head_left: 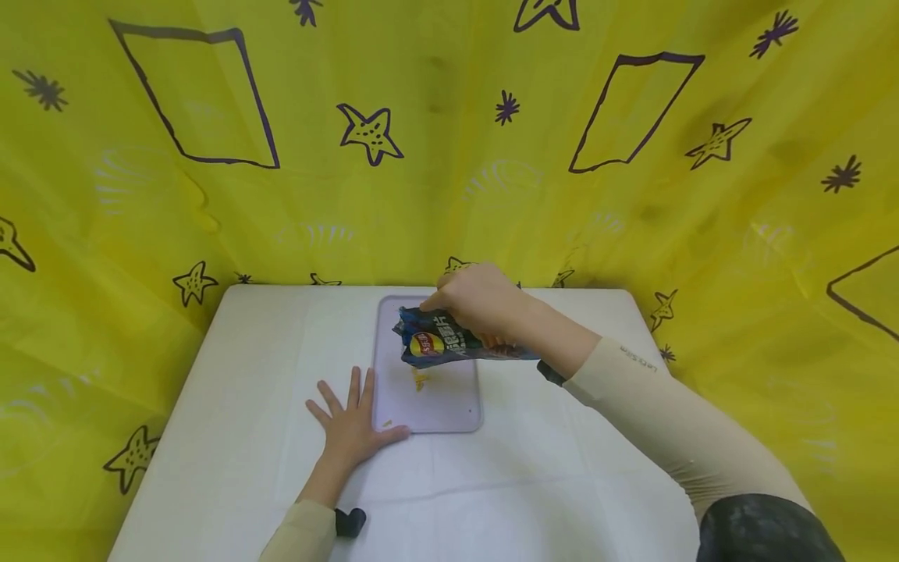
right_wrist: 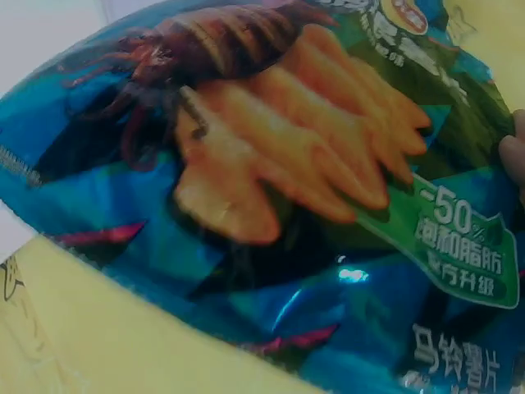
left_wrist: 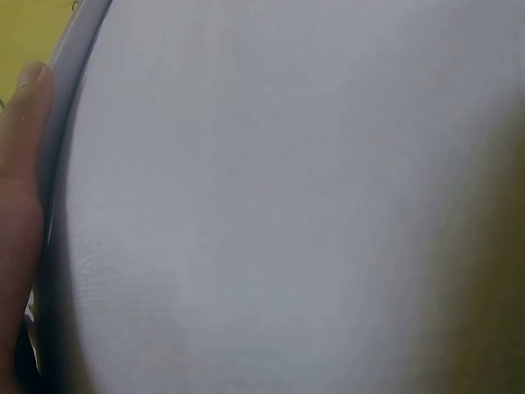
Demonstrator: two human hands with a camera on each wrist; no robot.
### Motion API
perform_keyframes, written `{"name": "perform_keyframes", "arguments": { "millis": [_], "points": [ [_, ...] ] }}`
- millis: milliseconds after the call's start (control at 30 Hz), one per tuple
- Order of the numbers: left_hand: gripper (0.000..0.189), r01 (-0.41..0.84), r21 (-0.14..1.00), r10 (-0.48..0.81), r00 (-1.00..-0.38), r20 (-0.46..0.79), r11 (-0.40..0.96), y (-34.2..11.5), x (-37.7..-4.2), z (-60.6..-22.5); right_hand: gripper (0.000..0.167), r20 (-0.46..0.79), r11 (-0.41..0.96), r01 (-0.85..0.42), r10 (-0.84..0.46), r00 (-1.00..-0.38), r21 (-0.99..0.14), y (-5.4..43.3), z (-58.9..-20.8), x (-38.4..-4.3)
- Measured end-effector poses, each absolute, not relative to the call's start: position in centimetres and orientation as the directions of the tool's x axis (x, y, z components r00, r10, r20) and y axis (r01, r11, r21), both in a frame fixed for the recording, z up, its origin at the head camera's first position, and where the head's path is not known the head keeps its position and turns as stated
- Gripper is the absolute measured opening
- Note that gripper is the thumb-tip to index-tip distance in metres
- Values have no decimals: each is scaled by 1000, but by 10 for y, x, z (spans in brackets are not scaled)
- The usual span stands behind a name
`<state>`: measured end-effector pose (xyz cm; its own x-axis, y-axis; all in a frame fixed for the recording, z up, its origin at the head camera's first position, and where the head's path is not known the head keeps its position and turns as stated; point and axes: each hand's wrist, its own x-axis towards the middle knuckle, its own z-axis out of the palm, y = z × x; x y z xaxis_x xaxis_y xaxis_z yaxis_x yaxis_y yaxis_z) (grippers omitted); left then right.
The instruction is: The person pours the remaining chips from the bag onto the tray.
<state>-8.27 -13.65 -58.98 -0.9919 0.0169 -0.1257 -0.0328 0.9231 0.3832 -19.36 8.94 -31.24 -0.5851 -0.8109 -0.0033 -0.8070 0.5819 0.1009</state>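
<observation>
Above the far half of the tray (head_left: 449, 410), toward the middle of the desk's (head_left: 576, 468) far edge, the right hand (head_left: 481, 300) is holding the bag (head_left: 438, 343) sideways. Its ragged end is pointing toward the tray's left edge, and its other end is reaching out past the right edge. A few yellow chips (head_left: 420, 379) are showing just below the bag; whether they are lying on the tray or dropping is hard to tell. One crumb (head_left: 387, 423) is sitting by the tray's near-left corner.

Emptying the bag onto the tray seems to be the step in hand, and with so little showing, it is probably only beginning. The next move is likely calling for a steeper tilt and a light shake, ragged end over the tray.

The right fingers are curling over the bag's top and gripping it; any underneath are hiding from view. The left hand (head_left: 351, 429) is spreading wide and straight, gripping nothing: its thumb is lying along the tray's near edge, its index finger along the left edge, apparently steadying it.
</observation>
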Motion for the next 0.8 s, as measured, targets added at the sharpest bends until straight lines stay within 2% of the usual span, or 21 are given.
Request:
{"name": "perform_keyframes", "arguments": {
  "millis": [800],
  "points": [
    [134, -11, 373, 25, -995, -93, 928, -138, -83, -589, 46, -17, 557, -817, -825, -565, 146, 91, -315, -192]
  ]
}}
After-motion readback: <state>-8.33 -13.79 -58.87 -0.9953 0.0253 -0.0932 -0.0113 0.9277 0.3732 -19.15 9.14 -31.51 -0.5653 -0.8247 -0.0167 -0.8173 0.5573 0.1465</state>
